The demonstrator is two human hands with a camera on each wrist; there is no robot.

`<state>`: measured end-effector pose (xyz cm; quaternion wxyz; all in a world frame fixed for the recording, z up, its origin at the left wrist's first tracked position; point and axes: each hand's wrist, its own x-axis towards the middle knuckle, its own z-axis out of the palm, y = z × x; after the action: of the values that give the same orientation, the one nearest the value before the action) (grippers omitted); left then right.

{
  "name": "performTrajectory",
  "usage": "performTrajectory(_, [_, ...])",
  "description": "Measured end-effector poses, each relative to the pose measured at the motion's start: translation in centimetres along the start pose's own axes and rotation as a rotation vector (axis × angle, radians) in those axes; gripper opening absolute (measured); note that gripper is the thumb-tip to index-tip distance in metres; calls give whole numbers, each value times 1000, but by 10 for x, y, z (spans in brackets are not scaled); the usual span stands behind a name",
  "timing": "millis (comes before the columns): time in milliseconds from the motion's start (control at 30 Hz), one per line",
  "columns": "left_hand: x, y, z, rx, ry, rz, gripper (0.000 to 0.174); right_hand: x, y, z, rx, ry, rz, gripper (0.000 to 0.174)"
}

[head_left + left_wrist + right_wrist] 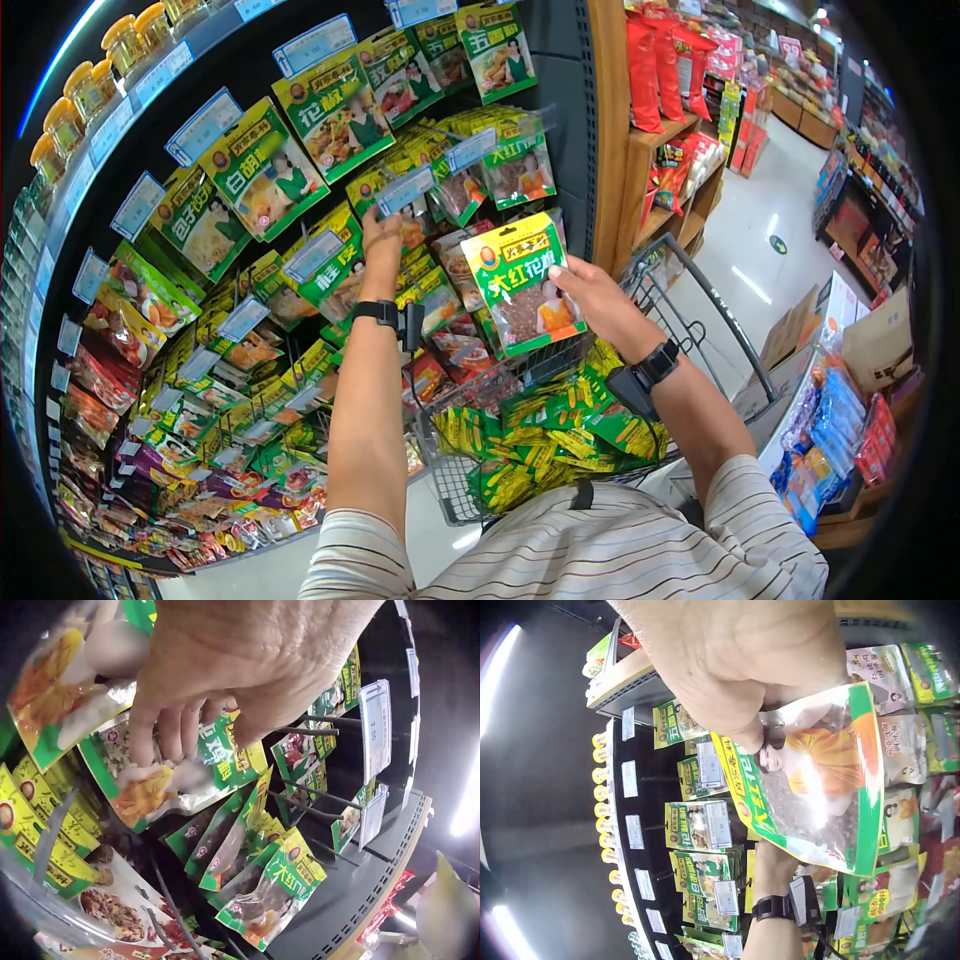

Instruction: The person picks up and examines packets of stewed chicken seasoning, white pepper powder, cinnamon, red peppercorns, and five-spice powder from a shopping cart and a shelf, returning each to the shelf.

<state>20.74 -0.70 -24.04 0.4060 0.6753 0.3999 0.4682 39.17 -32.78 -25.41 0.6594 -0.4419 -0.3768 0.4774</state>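
My right hand [600,300] holds a green-and-yellow packet of dried red Sichuan peppercorns [525,300] by its right edge, thumb on the front. In the right wrist view this peppercorn packet [817,780] hangs below the thumb, its clear window facing the camera. My left hand [383,245] reaches among the hanging packets, just under a price tag [405,188]. The left wrist view has its bent fingers [171,731] and thumb over the upper part of a green seasoning packet [154,796] with a chicken picture. Further peppercorn packets [274,896] hang beside it.
A wire shopping cart [455,490] against my body holds a heap of green-and-yellow packets [560,430]. Rows of hanging packets [262,170] and metal hooks [315,729] fill the rack. Jars [122,42] line the top shelf. A wooden shelf post [612,120] stands right of the rack.
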Motion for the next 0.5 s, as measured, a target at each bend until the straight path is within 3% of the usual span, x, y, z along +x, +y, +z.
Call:
performTrajectory(33, [0,2,-3,-45,-30,-20,73,7,1,-2,21,-3,17,33])
performTrajectory(133, [-16,20,-4,-187,-146,-97,55,32,6,-8,55,-13,18,35])
performTrajectory(167, [-27,29,0,-263,-109,-92,44,40,5,-9,59,-20,8,35])
performTrajectory(267, [-34,24,4,-123,-50,-47,45,64,5,-9,53,-18,-20,35])
performTrajectory(500, [-78,47,3,-218,-312,-33,52,97,-3,-1,13,-17,18,33])
